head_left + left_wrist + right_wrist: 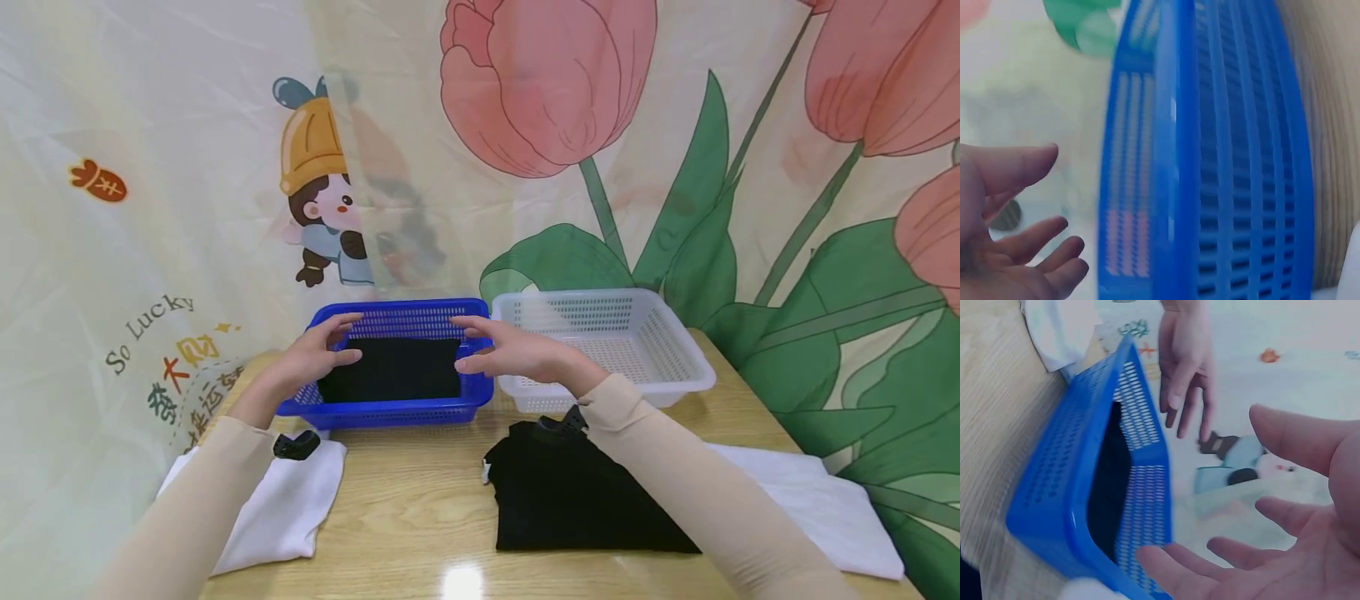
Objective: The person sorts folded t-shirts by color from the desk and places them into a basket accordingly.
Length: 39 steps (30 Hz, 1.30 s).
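Observation:
A blue plastic basket (390,413) stands at the back of the table with a folded black cloth (390,371) lying inside it. Above the basket's left side is my left hand (318,350), fingers spread and holding nothing. My right hand (517,350) hovers over the basket's right end, its fingers loosely extended and also free of any object. In the right wrist view both hands appear above the basket rim (1079,481), apart from it. The left wrist view shows the slotted side of the basket (1235,156) beside the left hand (1016,237).
Right of the blue basket stands a white basket (600,354). A folded black garment (577,500) lies in front, under my right forearm. White folded cloths lie at the left (288,508) and right (817,504) of the wooden table (412,508). A printed curtain hangs behind.

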Available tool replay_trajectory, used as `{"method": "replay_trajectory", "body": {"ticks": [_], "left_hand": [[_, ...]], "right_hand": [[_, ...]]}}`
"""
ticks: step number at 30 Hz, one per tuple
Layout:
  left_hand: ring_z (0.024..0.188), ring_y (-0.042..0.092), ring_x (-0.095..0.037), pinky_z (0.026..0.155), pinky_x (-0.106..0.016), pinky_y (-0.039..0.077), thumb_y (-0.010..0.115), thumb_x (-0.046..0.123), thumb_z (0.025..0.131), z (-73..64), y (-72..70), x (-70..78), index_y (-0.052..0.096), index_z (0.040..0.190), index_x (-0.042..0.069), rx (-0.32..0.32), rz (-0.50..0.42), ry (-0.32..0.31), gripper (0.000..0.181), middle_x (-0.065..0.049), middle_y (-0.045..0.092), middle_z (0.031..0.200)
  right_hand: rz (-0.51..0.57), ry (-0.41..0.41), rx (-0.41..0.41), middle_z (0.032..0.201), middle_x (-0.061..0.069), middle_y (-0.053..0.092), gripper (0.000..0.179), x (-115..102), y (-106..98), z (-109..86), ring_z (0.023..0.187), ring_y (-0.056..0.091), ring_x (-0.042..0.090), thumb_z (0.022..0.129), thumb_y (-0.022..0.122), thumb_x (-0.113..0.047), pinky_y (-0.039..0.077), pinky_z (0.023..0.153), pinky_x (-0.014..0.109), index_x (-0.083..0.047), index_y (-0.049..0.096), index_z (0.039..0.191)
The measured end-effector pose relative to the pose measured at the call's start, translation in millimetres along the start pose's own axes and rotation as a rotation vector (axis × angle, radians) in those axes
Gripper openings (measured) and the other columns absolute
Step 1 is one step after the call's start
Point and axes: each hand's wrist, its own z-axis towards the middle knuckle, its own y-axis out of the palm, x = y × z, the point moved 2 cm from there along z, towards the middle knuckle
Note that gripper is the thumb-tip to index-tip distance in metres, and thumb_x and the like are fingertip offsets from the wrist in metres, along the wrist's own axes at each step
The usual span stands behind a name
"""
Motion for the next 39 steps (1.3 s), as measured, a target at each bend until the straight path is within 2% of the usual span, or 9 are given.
{"method": "replay_trajectory", "body": {"ticks": [4, 9, 14, 18, 22, 26, 32, 39], "left_hand": [[0.156, 0.031, -0.044, 0.125, -0.063, 0.027, 0.066, 0.024, 0.107, -25.7, 9.0, 26.9, 0.038, 0.164, 0.019, 0.019, -0.034, 0.083, 0.064, -0.020, 0.035, 0.168], [0.152, 0.041, -0.038, 0.124, -0.054, 0.035, 0.067, 0.022, 0.107, -54.9, 29.1, 48.4, 0.042, 0.161, 0.020, 0.017, -0.134, 0.157, 0.059, -0.014, 0.041, 0.165], [0.144, 0.052, -0.037, 0.111, -0.039, 0.051, 0.069, 0.022, 0.106, -77.7, 63.7, 57.6, 0.048, 0.157, 0.020, -0.033, -0.234, 0.190, 0.055, -0.013, 0.049, 0.159], [0.137, 0.057, -0.038, 0.104, -0.031, 0.055, 0.069, 0.018, 0.105, -88.7, 100.4, 56.9, 0.051, 0.154, 0.019, -0.111, -0.311, 0.207, 0.052, -0.016, 0.054, 0.154], [0.136, 0.057, -0.039, 0.104, -0.033, 0.055, 0.069, 0.018, 0.106, -92.0, 135.5, 52.1, 0.051, 0.155, 0.018, -0.201, -0.341, 0.172, 0.052, -0.016, 0.055, 0.152], [0.138, 0.054, -0.046, 0.105, -0.042, 0.055, 0.068, 0.018, 0.106, -91.7, 159.3, 46.4, 0.046, 0.158, 0.017, -0.257, -0.367, 0.127, 0.056, -0.021, 0.050, 0.154], [0.140, 0.050, -0.049, 0.107, -0.049, 0.053, 0.068, 0.019, 0.106, -87.6, 180.5, 45.2, 0.038, 0.162, 0.020, -0.341, -0.418, 0.071, 0.064, -0.028, 0.041, 0.159], [0.133, 0.059, -0.039, 0.102, -0.051, 0.056, 0.072, 0.018, 0.103, -77.7, 201.1, 51.4, 0.027, 0.167, 0.019, -0.392, -0.443, 0.019, 0.078, -0.027, 0.047, 0.154]], "right_hand": [[-0.039, -0.029, 0.018, 0.175, 0.006, 0.023, 0.083, 1, -13, -44.7, 0.152, 0.043, 0.034, 0.104, 0.071, -0.033, 0.042, 0.118, 0.059, -0.034, 0.021, 0.170], [-0.045, -0.053, 0.060, 0.172, 0.012, 0.028, 0.077, 21, -21, -90.5, 0.148, 0.046, 0.040, 0.105, 0.069, -0.031, 0.044, 0.115, 0.060, -0.029, 0.026, 0.169], [0.038, -0.062, 0.071, 0.168, 0.019, 0.034, 0.068, 62, -24, -129.1, 0.143, 0.051, 0.042, 0.107, 0.066, -0.028, 0.051, 0.111, 0.054, -0.020, 0.033, 0.166], [0.123, -0.041, 0.065, 0.163, 0.028, 0.036, 0.065, 98, -25, -155.7, 0.138, 0.055, 0.044, 0.108, 0.063, -0.021, 0.056, 0.105, 0.049, -0.007, 0.032, 0.165], [0.145, 0.030, 0.094, 0.161, 0.035, 0.033, 0.068, 130, -28, -178.8, 0.137, 0.053, 0.049, 0.109, 0.061, -0.021, 0.058, 0.101, 0.048, 0.000, 0.028, 0.164], [0.142, 0.127, 0.128, 0.160, 0.039, 0.030, 0.072, 155, -32, -197.5, 0.136, 0.054, 0.049, 0.109, 0.063, -0.023, 0.059, 0.098, 0.050, 0.001, 0.025, 0.165], [0.164, 0.277, 0.149, 0.156, 0.041, 0.027, 0.077, 179, -37, -221.0, 0.132, 0.055, 0.047, 0.108, 0.065, -0.024, 0.060, 0.094, 0.055, 0.000, 0.019, 0.166], [0.200, 0.349, 0.128, 0.151, 0.041, 0.031, 0.081, 186, -40, -228.4, 0.120, 0.064, 0.043, 0.106, 0.066, -0.021, 0.060, 0.090, 0.059, -0.001, 0.016, 0.166]]}}
